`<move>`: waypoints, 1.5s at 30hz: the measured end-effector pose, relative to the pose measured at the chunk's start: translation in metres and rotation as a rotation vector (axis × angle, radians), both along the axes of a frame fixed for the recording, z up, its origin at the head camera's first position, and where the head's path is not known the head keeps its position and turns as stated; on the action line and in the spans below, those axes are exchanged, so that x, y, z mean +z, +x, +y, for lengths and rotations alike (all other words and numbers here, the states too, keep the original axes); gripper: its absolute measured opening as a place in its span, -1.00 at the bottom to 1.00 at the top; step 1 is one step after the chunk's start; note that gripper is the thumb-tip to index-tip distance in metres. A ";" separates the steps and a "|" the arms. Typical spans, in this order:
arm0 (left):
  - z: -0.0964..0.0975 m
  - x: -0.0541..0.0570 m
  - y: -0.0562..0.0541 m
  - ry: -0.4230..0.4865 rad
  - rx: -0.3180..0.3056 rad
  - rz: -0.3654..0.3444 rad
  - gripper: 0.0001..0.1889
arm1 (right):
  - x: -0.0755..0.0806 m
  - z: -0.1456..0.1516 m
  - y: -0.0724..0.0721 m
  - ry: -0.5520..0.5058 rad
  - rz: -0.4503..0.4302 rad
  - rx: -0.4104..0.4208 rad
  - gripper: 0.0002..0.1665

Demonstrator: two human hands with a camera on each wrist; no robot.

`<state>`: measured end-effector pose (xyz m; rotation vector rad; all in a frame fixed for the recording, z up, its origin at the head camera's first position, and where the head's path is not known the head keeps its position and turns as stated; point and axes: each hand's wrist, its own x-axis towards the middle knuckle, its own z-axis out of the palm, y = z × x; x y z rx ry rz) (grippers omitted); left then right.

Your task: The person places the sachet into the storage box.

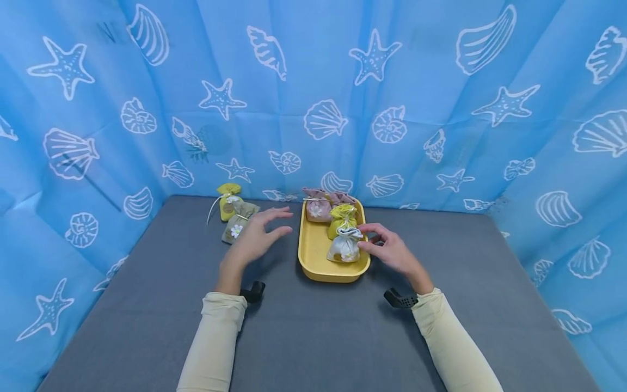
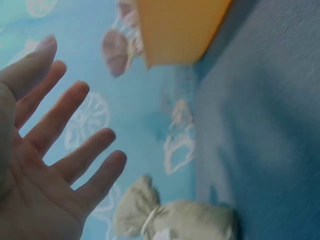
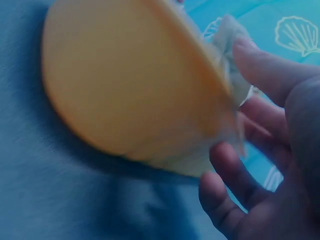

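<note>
My right grip (image 1: 389, 251) curves thumb and fingers at the grey pouch (image 1: 344, 248); whether they pinch it I cannot tell. That pouch sits in the yellow tray (image 1: 313, 251), long axis upright, gathered neck up, soft cloth bulging below. The smooth, round-cornered tray runs lengthwise away from me. My left grip (image 1: 254, 239), released, spreads its fingers near the upright green pouch (image 1: 237, 222).
</note>
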<state>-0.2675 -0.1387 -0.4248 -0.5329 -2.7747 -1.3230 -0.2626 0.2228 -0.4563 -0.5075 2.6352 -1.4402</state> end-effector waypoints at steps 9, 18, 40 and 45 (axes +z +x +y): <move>-0.028 0.006 0.002 0.133 0.175 0.196 -0.59 | -0.021 0.009 0.003 -0.108 0.009 0.140 -0.51; -0.046 -0.011 -0.007 0.128 0.291 0.330 -0.55 | -0.029 0.011 0.002 -0.136 -0.008 0.167 -0.51; -0.057 -0.025 -0.010 0.089 0.518 -0.049 -0.13 | -0.032 0.012 0.002 -0.166 0.035 0.126 -0.49; -0.060 -0.025 -0.008 0.069 0.577 -0.033 -0.30 | -0.032 0.012 0.001 -0.167 0.054 0.118 -0.50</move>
